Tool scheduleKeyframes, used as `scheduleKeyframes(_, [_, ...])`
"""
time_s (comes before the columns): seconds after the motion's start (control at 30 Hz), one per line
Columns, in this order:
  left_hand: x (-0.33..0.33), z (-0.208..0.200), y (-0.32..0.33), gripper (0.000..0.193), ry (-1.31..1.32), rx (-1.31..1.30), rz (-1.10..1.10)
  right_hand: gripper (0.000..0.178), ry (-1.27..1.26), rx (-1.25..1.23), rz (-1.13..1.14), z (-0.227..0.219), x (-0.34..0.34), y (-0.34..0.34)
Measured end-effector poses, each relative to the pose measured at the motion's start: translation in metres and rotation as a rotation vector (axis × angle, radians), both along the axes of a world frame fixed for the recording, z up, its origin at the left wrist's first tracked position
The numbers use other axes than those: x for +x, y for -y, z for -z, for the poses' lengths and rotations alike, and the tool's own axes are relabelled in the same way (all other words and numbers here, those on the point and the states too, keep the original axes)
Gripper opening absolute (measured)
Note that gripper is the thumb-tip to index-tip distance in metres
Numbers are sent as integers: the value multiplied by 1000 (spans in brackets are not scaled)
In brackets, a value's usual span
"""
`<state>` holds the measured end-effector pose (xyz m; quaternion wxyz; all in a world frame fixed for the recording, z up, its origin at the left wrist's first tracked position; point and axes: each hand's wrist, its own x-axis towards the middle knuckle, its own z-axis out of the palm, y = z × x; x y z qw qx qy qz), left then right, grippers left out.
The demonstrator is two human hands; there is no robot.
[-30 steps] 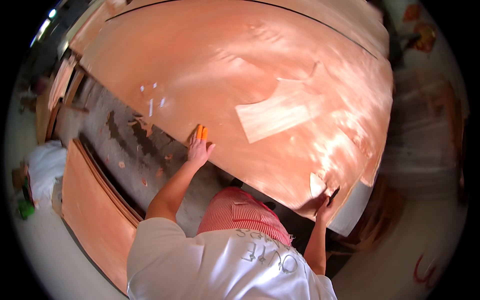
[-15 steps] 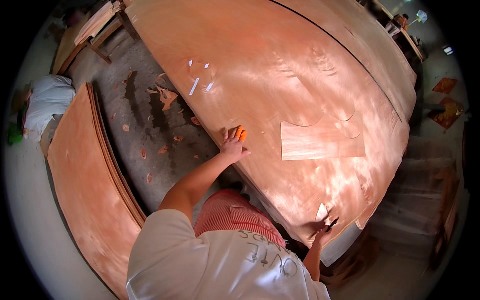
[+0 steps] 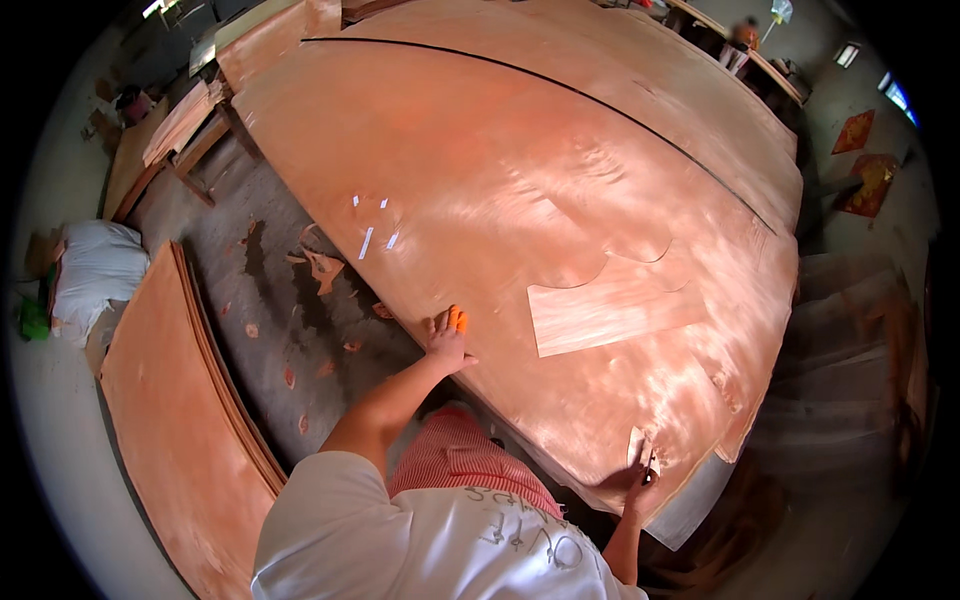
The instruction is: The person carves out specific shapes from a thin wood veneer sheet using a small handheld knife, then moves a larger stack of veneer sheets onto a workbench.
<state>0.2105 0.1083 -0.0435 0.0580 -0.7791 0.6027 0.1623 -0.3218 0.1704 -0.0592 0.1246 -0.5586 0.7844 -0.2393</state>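
A wide sheet of reddish-brown wood veneer (image 3: pixel 420 130) covers the long table before me. My left hand (image 3: pixel 447 340) lies open on its near left edge, fingers forward, with orange covers on some fingers. At the near right corner, my right hand (image 3: pixel 643 488) closes around a small dark tool (image 3: pixel 648 474), whose exact kind I cannot make out. Just past the tool lies a small pale strip of veneer (image 3: pixel 635 447). A larger, lighter veneer piece (image 3: pixel 600 315) with a curved, irregular far edge rests on the sheet between my hands. Small white tape pieces (image 3: pixel 366 243) sit farther left.
A stack of veneer sheets (image 3: pixel 190 430) stands left of me. Veneer scraps (image 3: pixel 322 270) litter the concrete floor (image 3: pixel 280 330) between stack and table. A white sack (image 3: pixel 98 275) leans at the far left. A long dark line (image 3: pixel 540 75) crosses the sheet. Another person (image 3: pixel 745 35) is far off at right.
My view has tilted up, showing more of the table's far end. The right hand's dark tool has turned and now points away from me, beside the small pale strip. The left hand stays flat.
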Motion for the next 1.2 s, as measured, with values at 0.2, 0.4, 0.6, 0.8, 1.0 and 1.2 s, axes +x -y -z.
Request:
scheduleKeyframes(0.2, [0,1,3,97,18,78,36,21,-64,-10,-7,-6,9,4])
scheduleKeyframes(0.4, [18,17,0,91,53,155,121,17,206,-237,-72,3,113,42])
scheduleKeyframes(0.6, [53,-13,10,68,-96,-4,306,22,-34,-99,-501,-19,282,87])
scheduleKeyframes(0.8, [244,-133,127,36,-1526,-927,-409,30,87,-17,-323,16,336,80])
scheduleKeyframes(1.0, [374,-446,190,35,-382,-2051,-127,26,58,-63,-232,16,327,84])
scheduleKeyframes(1.2, [364,-533,218,36,239,-1982,-493,22,75,-66,-205,23,317,85])
